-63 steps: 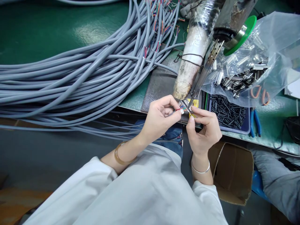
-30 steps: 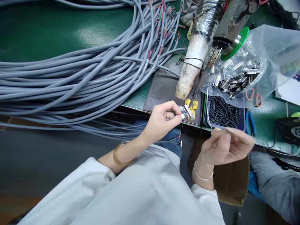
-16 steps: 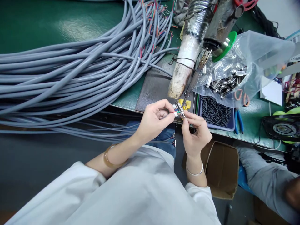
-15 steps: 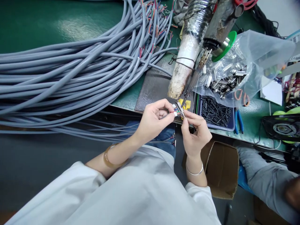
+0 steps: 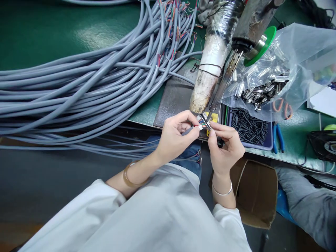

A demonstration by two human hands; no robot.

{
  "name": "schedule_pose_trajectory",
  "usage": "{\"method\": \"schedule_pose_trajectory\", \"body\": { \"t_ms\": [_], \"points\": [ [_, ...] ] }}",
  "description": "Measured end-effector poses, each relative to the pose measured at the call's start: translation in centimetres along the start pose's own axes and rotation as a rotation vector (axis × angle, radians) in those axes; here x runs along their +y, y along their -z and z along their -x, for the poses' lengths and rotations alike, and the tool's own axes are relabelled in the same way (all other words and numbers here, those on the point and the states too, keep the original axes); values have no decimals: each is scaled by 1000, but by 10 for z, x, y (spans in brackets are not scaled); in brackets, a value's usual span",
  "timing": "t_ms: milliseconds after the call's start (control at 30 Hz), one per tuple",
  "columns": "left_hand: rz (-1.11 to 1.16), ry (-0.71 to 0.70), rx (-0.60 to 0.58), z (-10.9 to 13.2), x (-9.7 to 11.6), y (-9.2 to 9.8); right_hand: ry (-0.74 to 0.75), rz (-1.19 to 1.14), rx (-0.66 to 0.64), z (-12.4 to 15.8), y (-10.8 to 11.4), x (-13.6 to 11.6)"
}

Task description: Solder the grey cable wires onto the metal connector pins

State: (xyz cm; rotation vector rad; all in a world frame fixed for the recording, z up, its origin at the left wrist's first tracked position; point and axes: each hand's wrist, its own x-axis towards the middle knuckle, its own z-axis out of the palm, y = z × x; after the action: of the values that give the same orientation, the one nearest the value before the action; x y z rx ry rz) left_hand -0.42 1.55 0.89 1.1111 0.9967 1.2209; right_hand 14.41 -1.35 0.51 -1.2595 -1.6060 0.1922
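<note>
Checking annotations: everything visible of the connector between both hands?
The connector looks metallic: a slim strip with a row of contacts, slanting upper left to lower right. Coloured wires from the left hand reach its side. The right hand is at its lower end, grip unclear; the soldering iron points at it, contact unclear.

One view only, head-worn, facing forward and steeply down over the wearer's white garment (image 5: 160, 217), which fills bottom centre, very near lens. Left hand (image 5: 176, 135) and right hand (image 5: 226, 151) around mid-frame, close range. Desk (image 5: 52, 38) spans top, farther off, front edge sloping down rightward.
</note>
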Motion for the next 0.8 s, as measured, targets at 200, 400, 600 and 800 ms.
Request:
{"method": "schedule_pose_trajectory", "body": {
  "t_ms": [200, 400, 600, 800],
  "points": [
    [12, -16, 7, -2, -2, -1, 15, 6, -17, -1, 0, 1],
    [-22, -51, 25, -1, 5, -2, 45, 38, 11, -6, 0, -5],
    [-34, -29, 27, -1, 6, 1, 104, 100, 36, -5, 0, -8],
    [-32, 39, 14, -1, 3, 0, 63, 83, 13, -2, 0, -6]
  ]
}}
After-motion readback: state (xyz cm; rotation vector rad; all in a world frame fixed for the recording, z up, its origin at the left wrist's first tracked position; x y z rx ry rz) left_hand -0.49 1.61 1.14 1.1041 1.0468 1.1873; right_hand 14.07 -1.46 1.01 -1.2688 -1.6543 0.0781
